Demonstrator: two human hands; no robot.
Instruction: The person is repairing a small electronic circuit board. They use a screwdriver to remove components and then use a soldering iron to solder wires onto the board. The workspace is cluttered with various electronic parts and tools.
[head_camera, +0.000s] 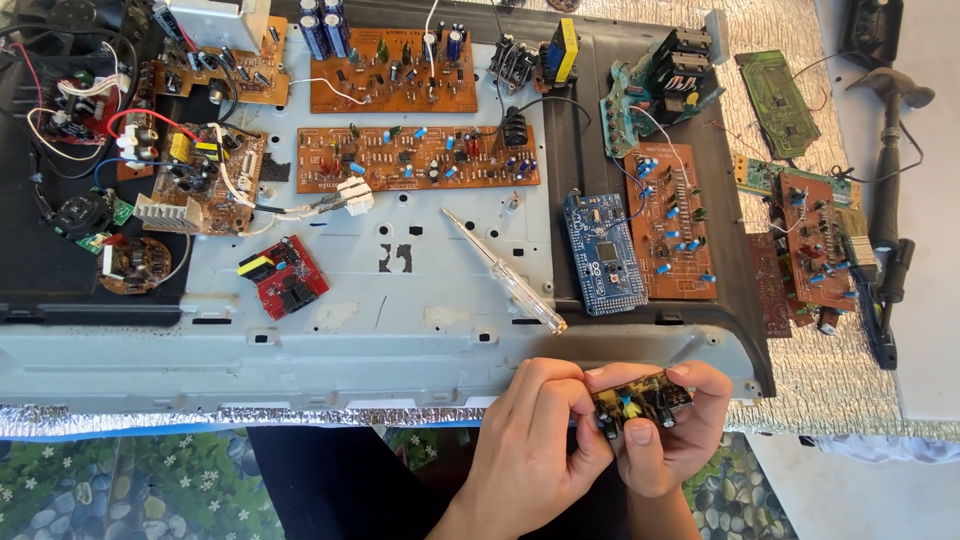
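One head camera — looking steeply down, close over the workbench (300, 340).

No packages, labels, signs, screens.

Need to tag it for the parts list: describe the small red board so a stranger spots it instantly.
Start at the big grey metal panel covering the bench. On its left half, below the long orange circuit board, lies the small red board, tilted. It is the only red one, with a yellow block at one corner and black parts; its neighbours are orange or brown.
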